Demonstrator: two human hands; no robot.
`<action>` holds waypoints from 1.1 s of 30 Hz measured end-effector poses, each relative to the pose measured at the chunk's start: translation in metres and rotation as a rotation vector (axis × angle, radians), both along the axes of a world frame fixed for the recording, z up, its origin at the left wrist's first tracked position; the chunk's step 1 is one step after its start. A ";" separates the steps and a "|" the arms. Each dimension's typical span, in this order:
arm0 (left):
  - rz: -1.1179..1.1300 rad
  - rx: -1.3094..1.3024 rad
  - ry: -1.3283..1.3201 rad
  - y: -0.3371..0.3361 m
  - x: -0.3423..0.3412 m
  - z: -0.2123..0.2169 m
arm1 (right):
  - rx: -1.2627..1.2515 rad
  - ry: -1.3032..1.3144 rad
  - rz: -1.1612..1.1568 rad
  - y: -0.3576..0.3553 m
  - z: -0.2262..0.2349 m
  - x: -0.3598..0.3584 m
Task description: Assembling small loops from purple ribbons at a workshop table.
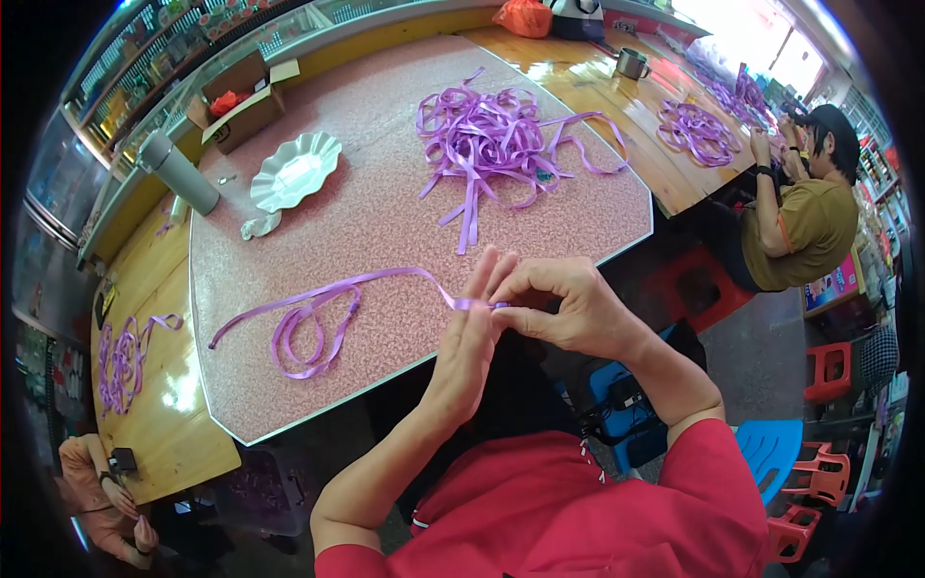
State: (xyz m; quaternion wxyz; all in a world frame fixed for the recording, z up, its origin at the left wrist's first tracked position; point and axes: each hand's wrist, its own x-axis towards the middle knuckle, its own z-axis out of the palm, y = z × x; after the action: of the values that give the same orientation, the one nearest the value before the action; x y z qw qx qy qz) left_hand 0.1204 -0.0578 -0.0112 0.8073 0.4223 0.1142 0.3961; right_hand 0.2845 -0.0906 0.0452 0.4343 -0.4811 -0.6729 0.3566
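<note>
A purple ribbon [385, 275] runs across the pink speckled tabletop, with a loose loop at its left part, and rises into both my hands near the table's front edge. My right hand [559, 303] pinches a short piece of it between thumb and fingertips. The ribbon passes between the fingers of my left hand [469, 342], whose fingers are held long and close together against it. The two hands meet at the fingertips. Beyond them lies a large tangled heap of purple ribbons [487, 144], apart from the piece I hold.
On the speckled table [385, 222] stand a white scalloped dish [297, 171], a grey-green bottle [179, 173] and an open cardboard box [241, 111]. More ribbons [699, 133] lie on the wooden table at right, near a metal mug [632, 65]. Another person [809, 202] sits there; someone else's hands [120, 496] show lower left.
</note>
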 end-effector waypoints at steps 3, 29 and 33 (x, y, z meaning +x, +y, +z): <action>0.002 -0.009 -0.033 0.006 0.004 0.002 | 0.088 -0.048 -0.072 -0.001 -0.009 -0.006; 0.502 -0.301 -0.208 0.107 -0.098 -0.010 | 0.271 1.065 -0.310 0.012 -0.055 0.074; 0.669 -0.264 -0.208 0.148 -0.157 -0.023 | 0.189 1.246 -0.352 0.010 -0.077 0.146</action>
State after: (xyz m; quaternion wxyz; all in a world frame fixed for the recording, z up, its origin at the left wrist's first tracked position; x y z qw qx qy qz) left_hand -0.0369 0.0897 -0.0342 0.6881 0.2113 0.2135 0.6606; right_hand 0.4309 -0.0804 -0.0322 0.8352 -0.2469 -0.2350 0.4315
